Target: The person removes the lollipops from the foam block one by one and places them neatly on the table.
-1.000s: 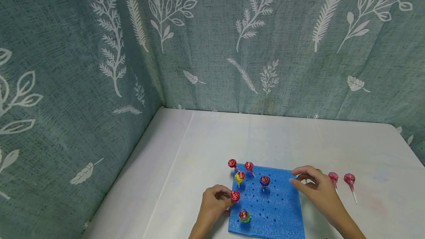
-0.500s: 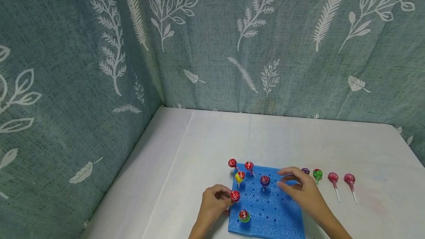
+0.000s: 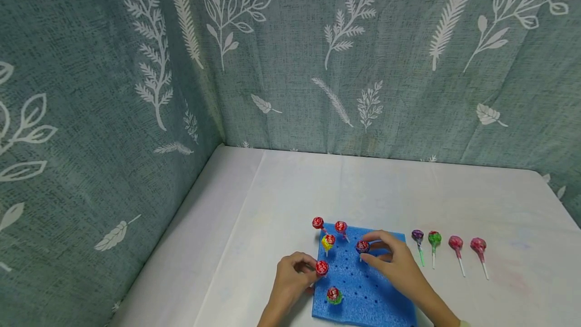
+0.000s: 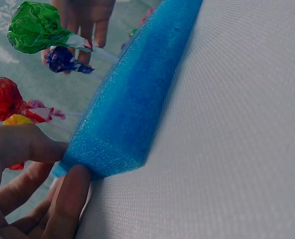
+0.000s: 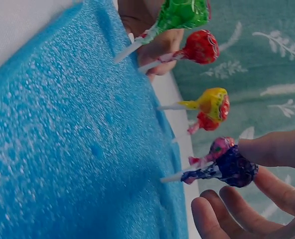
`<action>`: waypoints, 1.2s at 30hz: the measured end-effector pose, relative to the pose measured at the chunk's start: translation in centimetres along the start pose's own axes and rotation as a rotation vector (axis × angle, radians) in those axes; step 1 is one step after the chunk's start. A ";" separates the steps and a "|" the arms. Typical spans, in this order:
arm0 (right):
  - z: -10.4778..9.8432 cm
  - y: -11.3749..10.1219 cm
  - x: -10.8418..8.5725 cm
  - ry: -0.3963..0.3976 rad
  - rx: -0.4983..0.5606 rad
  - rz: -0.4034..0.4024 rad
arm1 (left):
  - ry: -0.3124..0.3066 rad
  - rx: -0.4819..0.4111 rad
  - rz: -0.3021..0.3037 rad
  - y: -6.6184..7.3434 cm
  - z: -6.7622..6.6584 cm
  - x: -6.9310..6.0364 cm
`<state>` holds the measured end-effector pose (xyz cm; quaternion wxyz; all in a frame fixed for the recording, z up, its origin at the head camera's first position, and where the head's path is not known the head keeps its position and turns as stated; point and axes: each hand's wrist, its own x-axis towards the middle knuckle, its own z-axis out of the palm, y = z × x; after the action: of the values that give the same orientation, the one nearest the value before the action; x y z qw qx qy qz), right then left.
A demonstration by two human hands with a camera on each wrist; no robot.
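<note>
A blue foam board (image 3: 363, 286) with rows of small holes lies on the table; several wrapped lollipops stand in it on their sticks. My left hand (image 3: 294, 277) pinches the board's left edge, close to a red lollipop (image 3: 322, 268); the left wrist view shows the thumb and a finger (image 4: 73, 186) at the foam's corner. My right hand (image 3: 392, 261) is over the board, thumb and fingertips around the head of a dark purple lollipop (image 5: 237, 169) whose stick stands in the foam. A green-wrapped lollipop (image 3: 334, 295) and a yellow one (image 3: 328, 242) are nearby.
Right of the board, several lollipops lie in a row on the white table (image 3: 254, 206): a purple one (image 3: 417, 236), a green one (image 3: 434, 238) and pink ones (image 3: 456, 242). A leaf-patterned green curtain (image 3: 290, 54) hangs behind and to the left.
My right hand has moved left from beside the lollipop row, across the board, to the dark purple lollipop. The row at the right is uncovered. My left hand has stayed at the board's edge.
</note>
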<state>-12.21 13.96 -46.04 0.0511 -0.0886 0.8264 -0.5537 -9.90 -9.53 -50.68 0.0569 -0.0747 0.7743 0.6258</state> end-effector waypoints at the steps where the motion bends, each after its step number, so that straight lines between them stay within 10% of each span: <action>1: 0.1 0.0 0.0 -0.002 0.001 0.002 | 0.001 0.002 0.000 0.0 0.0 0.0; 36: -2.5 -0.6 -1.2 0.195 0.043 -0.161 | 0.024 0.013 -0.009 0.0 0.2 0.0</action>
<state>-11.46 16.21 -44.58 -0.0720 -0.0993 0.8057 -0.5795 -9.90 -9.36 -50.72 0.0508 -0.0853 0.7786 0.6196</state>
